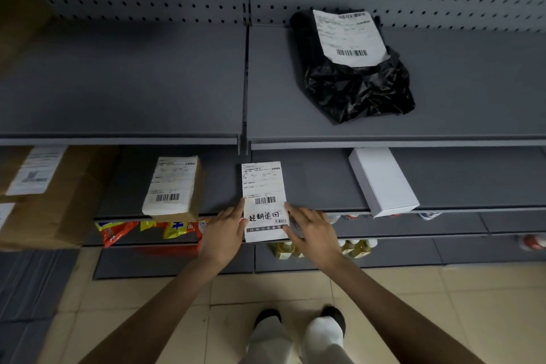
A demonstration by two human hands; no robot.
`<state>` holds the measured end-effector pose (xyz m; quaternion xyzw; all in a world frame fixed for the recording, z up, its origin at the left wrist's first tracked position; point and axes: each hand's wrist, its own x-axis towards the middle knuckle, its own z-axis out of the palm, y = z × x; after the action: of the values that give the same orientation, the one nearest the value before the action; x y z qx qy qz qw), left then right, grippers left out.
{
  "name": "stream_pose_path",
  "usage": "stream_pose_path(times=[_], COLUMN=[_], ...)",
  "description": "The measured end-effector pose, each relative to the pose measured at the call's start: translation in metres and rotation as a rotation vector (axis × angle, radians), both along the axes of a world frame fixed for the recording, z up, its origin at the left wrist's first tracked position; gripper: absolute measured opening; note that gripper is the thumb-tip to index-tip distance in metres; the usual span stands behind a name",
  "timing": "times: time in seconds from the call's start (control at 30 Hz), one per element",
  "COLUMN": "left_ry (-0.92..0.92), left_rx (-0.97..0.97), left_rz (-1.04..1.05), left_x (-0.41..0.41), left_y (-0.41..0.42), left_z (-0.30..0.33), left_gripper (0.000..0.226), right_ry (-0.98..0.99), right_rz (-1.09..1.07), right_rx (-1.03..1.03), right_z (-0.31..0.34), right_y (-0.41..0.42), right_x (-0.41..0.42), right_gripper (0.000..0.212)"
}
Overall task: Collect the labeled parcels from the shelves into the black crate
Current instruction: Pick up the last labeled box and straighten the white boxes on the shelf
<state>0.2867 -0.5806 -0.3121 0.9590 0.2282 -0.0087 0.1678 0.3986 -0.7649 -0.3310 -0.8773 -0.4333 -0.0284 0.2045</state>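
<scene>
On the far left a large cardboard box [50,195] with a paper label sits at the shelf end. Next to it, on the middle shelf [319,183], a small brown parcel [174,186] lies with its white label up, well to the left of the hands.

The left hand [227,233] comes next. Its fingers are nearly straight and close together, laid against the left edge of the white labeled parcel [264,201], thumb side toward the label. Whether the thumb hooks under the parcel cannot be told.

The parcel lies between the two hands, at the front lip of the middle shelf and partly overhanging it. Its long axis runs front to back, away from the person, so the hands flank its near short end and its two long sides. Handwritten characters and a barcode face up.

The right hand [313,230] mirrors the left: fingers [295,213] spread slightly and fairly straight, touching the right edge and near corner. Both hands are about equally near; it looks like a two-handed squeeze and a pull toward the body is what comes next.

Further right, a plain white box [384,182] lies tilted on the same shelf, and a black plastic bag parcel [354,74] with a label rests on the upper shelf. The black crate is not in view.
</scene>
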Motion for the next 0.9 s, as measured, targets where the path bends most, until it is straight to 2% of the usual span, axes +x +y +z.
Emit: stream_pose_path(times=[0.1, 0.27, 0.53, 0.67, 0.77, 0.9], left_ry=[0.008, 0.023, -0.028, -0.060, -0.065, -0.064], left_rx=[-0.052, -0.128, -0.163, -0.171, -0.196, -0.246], left_rz=[0.025, 0.035, 0.045, 0.057, 0.066, 0.060], left_x=[-0.001, -0.002, -0.004, -0.003, -0.005, -0.005], left_y=[0.000, 0.003, -0.001, -0.002, -0.002, -0.003], left_z=[-0.003, -0.007, -0.005, 0.002, 0.005, 0.006], left_gripper=[0.054, 0.049, 0.051, 0.052, 0.052, 0.055], right_ry=[0.147, 0.337, 0.419, 0.446, 0.547, 0.615], right_rz=[-0.081, -0.043, 0.021, -0.017, -0.041, -0.085], right_rx=[-0.066, -0.202, -0.086, -0.059, -0.012, 0.031], right_z=[-0.002, -0.003, 0.003, 0.002, 0.003, 0.014], right_y=[-0.002, 0.002, 0.005, 0.003, 0.003, 0.005], right_x=[0.001, 0.000, -0.013, -0.013, -0.014, -0.012], right_gripper=[0.063, 0.052, 0.053, 0.052, 0.055, 0.048])
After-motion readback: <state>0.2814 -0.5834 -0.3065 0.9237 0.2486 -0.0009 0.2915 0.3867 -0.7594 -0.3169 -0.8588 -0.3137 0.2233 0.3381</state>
